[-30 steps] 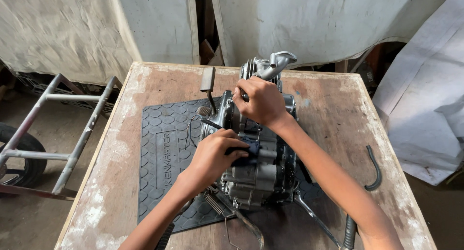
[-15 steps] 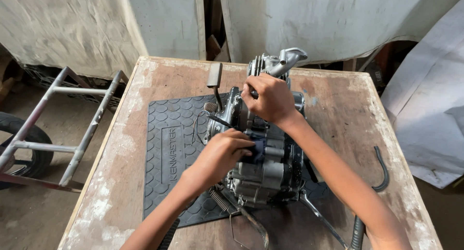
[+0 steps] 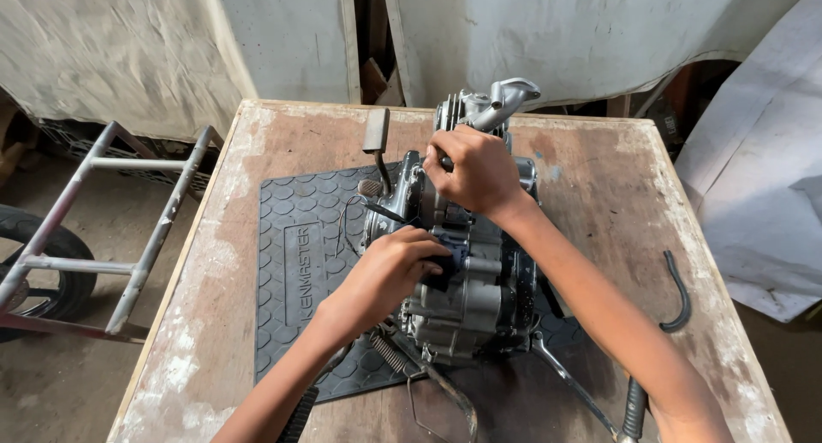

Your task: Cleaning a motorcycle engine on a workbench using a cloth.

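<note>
We have a small motorcycle engine (image 3: pixel 467 280) standing on a dark rubber mat (image 3: pixel 308 272) in the middle of a worn wooden worktop (image 3: pixel 599 178). Our left hand (image 3: pixel 390 272) lies against the engine's near side, fingers curled round a small dark part on the casing; we cannot tell whether it is a tool or a cloth. Our right hand (image 3: pixel 475 169) is closed over the top of the engine, just below the pale curved intake pipe (image 3: pixel 505 101), gripping something hidden under the fingers.

We judge the engine heavy and rigid: cast metal, with fins and bosses that give firm purchase, though an oily film could make smooth faces slippery. The solid casing and the cylinder block look like the safest places to take hold. The thin kick lever (image 3: pixel 377 148), the spring (image 3: pixel 390 353) and the rods sticking out toward us look poor for lifting and could bend or catch.

A bent black hose (image 3: pixel 676 293) lies apart on the worktop's right side. No box, tray or other container shows on the worktop. A metal frame (image 3: pixel 128 220) and a tyre (image 3: pixel 34 263) stand on the floor to the left.
</note>
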